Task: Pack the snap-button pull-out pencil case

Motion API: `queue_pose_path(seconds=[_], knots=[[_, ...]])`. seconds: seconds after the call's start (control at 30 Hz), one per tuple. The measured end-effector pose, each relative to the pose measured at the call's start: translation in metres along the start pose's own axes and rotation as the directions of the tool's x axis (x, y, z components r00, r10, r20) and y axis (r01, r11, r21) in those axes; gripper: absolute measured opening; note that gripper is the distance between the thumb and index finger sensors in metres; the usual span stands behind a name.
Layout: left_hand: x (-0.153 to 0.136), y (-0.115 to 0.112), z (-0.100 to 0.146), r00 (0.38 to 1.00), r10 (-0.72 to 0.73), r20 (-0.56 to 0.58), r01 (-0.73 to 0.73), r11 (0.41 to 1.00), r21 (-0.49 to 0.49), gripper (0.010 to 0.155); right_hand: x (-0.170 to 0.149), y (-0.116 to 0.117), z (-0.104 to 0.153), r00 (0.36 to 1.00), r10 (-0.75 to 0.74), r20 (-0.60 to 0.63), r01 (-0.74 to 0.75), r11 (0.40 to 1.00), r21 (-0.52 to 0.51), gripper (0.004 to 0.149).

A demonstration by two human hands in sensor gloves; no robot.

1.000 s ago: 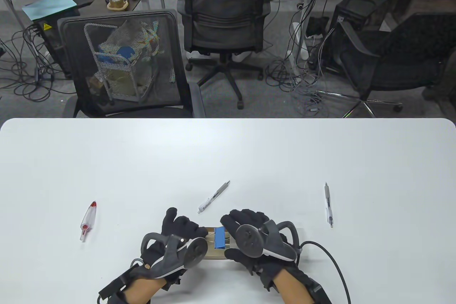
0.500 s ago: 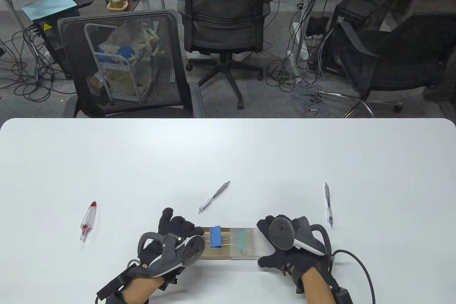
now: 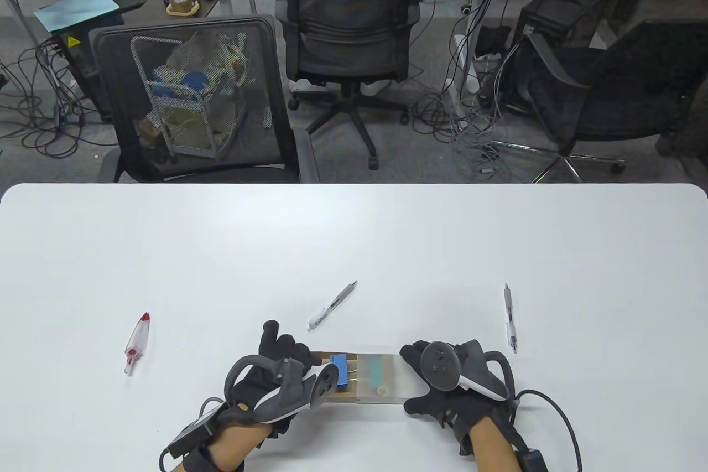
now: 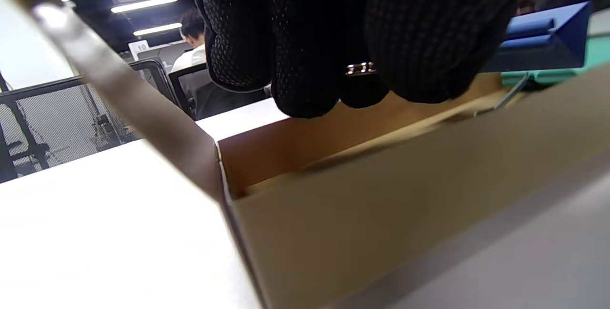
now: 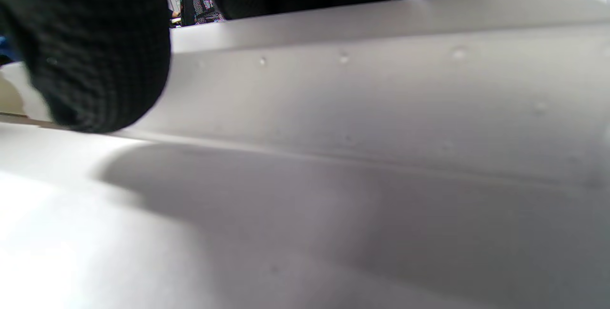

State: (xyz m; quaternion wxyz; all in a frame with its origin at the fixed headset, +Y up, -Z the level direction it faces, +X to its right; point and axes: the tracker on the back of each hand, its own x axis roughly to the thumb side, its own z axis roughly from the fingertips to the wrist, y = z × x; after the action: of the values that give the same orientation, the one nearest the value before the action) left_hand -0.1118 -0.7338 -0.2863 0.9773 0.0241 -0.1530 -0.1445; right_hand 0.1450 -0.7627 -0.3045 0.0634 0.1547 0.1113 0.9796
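Black-gloved left hand [image 3: 279,378] curls fingers [image 4: 305,61] over the tray's left end | right hand [image 3: 453,383] grips the frosted sleeve [image 3: 381,378], fingers wrapped | pencil case [image 3: 354,383] near-centre on white table [image 3: 354,239], long axis left-right

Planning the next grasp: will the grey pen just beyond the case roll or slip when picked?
The grey pen lies flat on the smooth white table, so a side nudge probably rolls it. It looks thin, stiff and light. Its clip may stop rolling; too small to confirm.
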Motion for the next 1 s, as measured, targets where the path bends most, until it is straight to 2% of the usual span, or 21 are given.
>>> queue_pose_path(seconds=[0.23,0.57,1.0], knots=[[0.018,0.000,-0.013,0.999,-0.053,0.005,0.053,0.997,-0.062,0.050,0.000,0.000,0.000,1.000,-0.004,0.000,0.004,1.000,-0.005,0.089],[0.040,0.003,-0.022,0.998,-0.042,-0.045,0.040,0.999,-0.032,0.049,-0.001,-0.001,0.000,1.000,-0.010,0.000,0.010,1.000,-0.002,0.089],[0.062,0.002,-0.028,0.994,-0.104,-0.018,0.104,0.994,-0.014,0.049,-0.002,0.000,0.001,1.000,-0.015,0.000,0.015,1.000,0.004,0.089]])
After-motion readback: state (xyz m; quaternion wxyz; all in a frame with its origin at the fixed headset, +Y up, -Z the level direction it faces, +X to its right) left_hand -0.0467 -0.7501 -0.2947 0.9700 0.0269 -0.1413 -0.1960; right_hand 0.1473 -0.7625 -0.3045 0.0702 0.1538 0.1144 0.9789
